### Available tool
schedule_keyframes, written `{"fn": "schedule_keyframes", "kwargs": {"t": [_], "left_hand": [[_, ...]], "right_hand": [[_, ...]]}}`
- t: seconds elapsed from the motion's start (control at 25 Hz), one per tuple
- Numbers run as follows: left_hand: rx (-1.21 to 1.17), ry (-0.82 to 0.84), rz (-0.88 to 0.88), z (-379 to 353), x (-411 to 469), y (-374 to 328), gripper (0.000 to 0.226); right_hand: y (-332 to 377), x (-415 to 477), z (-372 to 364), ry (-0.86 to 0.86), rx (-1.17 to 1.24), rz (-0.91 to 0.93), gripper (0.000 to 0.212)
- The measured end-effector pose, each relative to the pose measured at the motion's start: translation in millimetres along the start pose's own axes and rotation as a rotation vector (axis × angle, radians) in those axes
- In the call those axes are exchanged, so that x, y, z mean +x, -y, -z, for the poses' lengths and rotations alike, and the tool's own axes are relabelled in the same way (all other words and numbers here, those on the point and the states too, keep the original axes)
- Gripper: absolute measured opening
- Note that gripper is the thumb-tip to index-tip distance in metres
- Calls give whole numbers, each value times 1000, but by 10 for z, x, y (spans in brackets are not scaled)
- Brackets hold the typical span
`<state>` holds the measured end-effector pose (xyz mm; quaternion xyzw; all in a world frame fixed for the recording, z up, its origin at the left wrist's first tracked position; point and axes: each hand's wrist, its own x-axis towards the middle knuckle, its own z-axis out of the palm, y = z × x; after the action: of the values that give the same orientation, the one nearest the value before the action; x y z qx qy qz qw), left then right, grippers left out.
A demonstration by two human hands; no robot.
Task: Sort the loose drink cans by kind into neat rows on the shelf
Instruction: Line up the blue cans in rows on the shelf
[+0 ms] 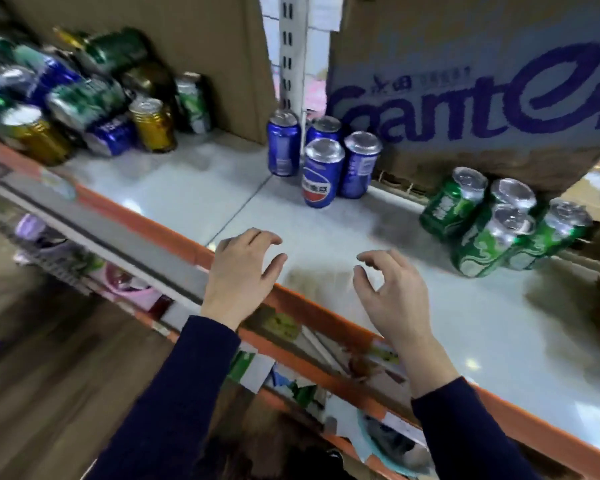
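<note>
Blue and green grouped; heap unsorted.
Four blue aluminium cola cans (323,174) stood at the foot of the white slotted metal upright (291,57), four green soda cans (492,237) right of it, a jumbled gold-green-blue pile (84,98) left of it; my left hand (243,275) and right hand (388,289) hovered empty, loosely curled.

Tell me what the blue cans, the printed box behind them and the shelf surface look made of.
Blue cans: metal, likely aluminium; bare silvery tops, glossy printed sides.
Printed box: cardboard, matte, brown at its frayed lower edge.
Shelf surface: smooth pale board, perhaps laminate or coated metal; faint sheen.
</note>
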<state>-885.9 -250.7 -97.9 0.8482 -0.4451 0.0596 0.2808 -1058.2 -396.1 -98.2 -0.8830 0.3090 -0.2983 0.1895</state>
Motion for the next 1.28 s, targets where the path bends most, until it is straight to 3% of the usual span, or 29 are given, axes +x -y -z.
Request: {"fn": "schedule_keyframes", "kwargs": {"t": [0.24,0.44,0.64,0.76,0.96,1.28], "left_hand": [[58,-72,193,856,-395,1350,24],[105,-127,268,1628,-636,2528,21],[118,-172,325,2081,-676,3291,21],[116,-196,349,2252,-493,3745,22],[170,-244,324,2547,147,4505,25],[157,-267,299,2872,1199,5551,26]], "right_hand": [[1346,309,-1039,123,83,182,14],[2601,427,-1904,163,185,297,16],[3398,695,-2436,205,249,352,17],[3792,1018,-2771,209,292,385,16],[4391,1809,-3256,70,365,450,18],[5229,3131,-3869,75,357,474,20]]}}
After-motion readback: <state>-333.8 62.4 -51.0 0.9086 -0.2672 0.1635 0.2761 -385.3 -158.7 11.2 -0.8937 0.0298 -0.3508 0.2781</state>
